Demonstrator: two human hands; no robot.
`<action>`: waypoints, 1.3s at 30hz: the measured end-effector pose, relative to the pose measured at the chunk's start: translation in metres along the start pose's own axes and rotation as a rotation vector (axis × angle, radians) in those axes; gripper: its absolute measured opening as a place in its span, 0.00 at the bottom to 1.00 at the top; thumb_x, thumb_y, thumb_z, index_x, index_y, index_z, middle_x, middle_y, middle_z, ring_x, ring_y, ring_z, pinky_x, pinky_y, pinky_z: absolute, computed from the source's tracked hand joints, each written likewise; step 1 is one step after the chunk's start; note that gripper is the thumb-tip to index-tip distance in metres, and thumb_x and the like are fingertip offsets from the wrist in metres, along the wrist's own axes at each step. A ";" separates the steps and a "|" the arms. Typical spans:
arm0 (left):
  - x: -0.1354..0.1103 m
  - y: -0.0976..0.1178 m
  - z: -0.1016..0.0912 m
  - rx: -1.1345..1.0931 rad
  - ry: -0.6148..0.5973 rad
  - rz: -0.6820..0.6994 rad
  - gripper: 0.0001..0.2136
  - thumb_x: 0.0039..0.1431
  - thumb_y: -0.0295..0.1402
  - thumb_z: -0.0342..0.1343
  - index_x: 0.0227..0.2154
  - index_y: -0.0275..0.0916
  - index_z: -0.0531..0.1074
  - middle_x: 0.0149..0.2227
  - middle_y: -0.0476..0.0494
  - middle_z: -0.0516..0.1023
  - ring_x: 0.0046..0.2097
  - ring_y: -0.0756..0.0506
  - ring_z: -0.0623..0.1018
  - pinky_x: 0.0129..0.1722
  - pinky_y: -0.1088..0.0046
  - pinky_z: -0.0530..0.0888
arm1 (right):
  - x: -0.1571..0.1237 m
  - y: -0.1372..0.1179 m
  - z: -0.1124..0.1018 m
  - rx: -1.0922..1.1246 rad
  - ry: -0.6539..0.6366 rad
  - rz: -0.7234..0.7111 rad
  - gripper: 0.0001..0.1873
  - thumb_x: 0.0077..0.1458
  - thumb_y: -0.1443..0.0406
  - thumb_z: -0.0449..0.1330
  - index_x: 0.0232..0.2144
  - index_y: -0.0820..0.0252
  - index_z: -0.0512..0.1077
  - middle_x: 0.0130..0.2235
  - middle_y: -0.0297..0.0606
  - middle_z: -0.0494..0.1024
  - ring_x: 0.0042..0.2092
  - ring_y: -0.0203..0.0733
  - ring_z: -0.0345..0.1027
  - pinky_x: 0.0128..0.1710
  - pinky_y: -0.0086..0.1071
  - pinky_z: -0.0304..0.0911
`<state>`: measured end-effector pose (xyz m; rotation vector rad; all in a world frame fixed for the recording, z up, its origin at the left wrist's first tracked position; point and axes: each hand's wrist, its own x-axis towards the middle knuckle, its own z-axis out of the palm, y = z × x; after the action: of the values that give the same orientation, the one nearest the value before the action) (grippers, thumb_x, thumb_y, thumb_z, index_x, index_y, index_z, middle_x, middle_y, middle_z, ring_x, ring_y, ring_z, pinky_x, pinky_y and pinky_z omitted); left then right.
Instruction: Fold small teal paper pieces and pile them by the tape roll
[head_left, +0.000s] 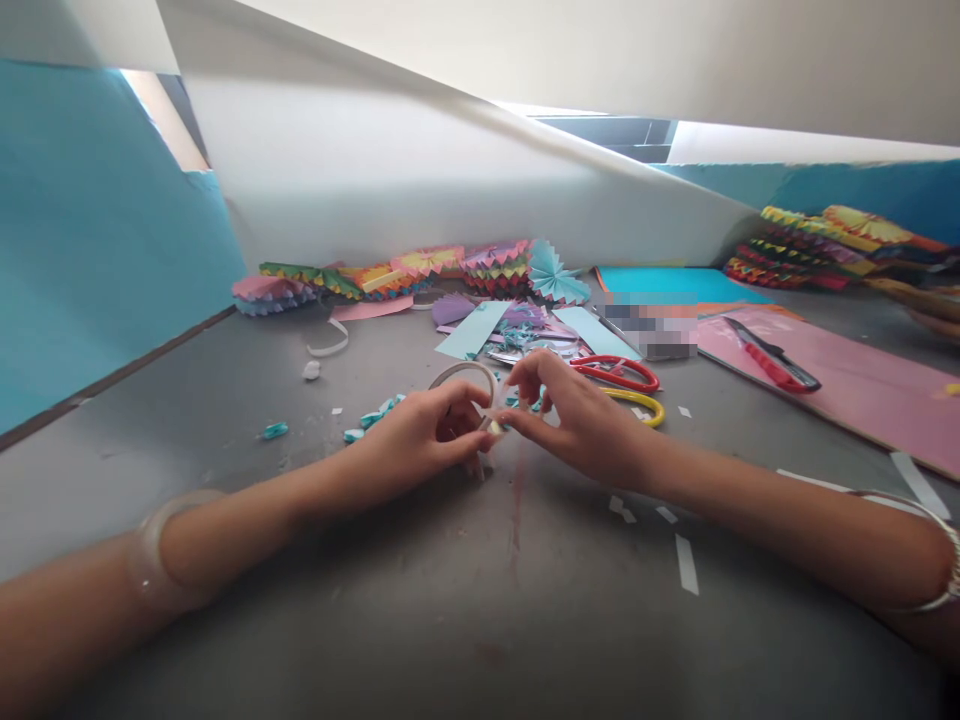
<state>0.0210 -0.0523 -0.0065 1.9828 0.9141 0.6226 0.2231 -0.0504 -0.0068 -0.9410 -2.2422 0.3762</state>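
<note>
Above the grey table my two hands meet at the middle of the view. My left hand [442, 425] is closed on a roll of tape [466, 368], whose round rim rises behind the fingers. A thin, translucent strip of tape [501, 398] runs between both hands. My right hand [574, 415] pinches this strip between thumb and fingers. Small folded turquoise paper pieces [379, 411] lie just behind my left hand. Beyond my right hand are scissors with a red handle loop [615, 373] and a yellow one [637, 407]. The fingertips partly hide the strip.
Pleated paper fans [495, 268] line the back, with more [810, 245] at back right. A red box cutter [780, 365] lies on a pink sheet [862, 385]. Blue paper [675, 284], pale strips [474, 328] and scraps [686, 563] lie around. Another person's hand [937, 312] shows far right.
</note>
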 end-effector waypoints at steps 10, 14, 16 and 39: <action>0.000 0.007 0.000 0.119 -0.004 -0.014 0.09 0.58 0.37 0.51 0.36 0.36 0.67 0.25 0.49 0.75 0.28 0.49 0.75 0.29 0.75 0.70 | -0.001 -0.003 -0.004 -0.055 -0.131 -0.115 0.11 0.58 0.57 0.51 0.32 0.59 0.57 0.32 0.34 0.65 0.31 0.34 0.59 0.32 0.29 0.57; 0.000 0.007 0.000 0.230 0.021 0.014 0.11 0.59 0.40 0.50 0.31 0.37 0.69 0.25 0.49 0.74 0.28 0.50 0.73 0.28 0.75 0.68 | 0.000 0.001 -0.008 -0.369 -0.063 -0.211 0.14 0.59 0.56 0.50 0.38 0.62 0.60 0.36 0.41 0.67 0.36 0.40 0.61 0.33 0.33 0.57; -0.001 0.008 0.001 0.270 0.043 0.042 0.10 0.59 0.39 0.51 0.29 0.37 0.69 0.24 0.51 0.74 0.27 0.51 0.72 0.28 0.76 0.67 | 0.003 0.002 -0.006 -0.591 -0.060 -0.364 0.13 0.60 0.57 0.48 0.38 0.62 0.63 0.37 0.45 0.69 0.39 0.45 0.61 0.35 0.36 0.56; -0.001 0.013 -0.008 0.289 0.341 0.183 0.07 0.59 0.34 0.52 0.36 0.37 0.72 0.32 0.46 0.76 0.34 0.48 0.75 0.37 0.72 0.72 | 0.011 0.010 -0.018 0.379 0.305 0.279 0.14 0.59 0.56 0.50 0.27 0.58 0.62 0.24 0.29 0.57 0.26 0.32 0.50 0.27 0.30 0.50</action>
<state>0.0198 -0.0537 0.0082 2.2786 1.0814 1.0029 0.2351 -0.0355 0.0064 -1.0260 -1.6909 0.7037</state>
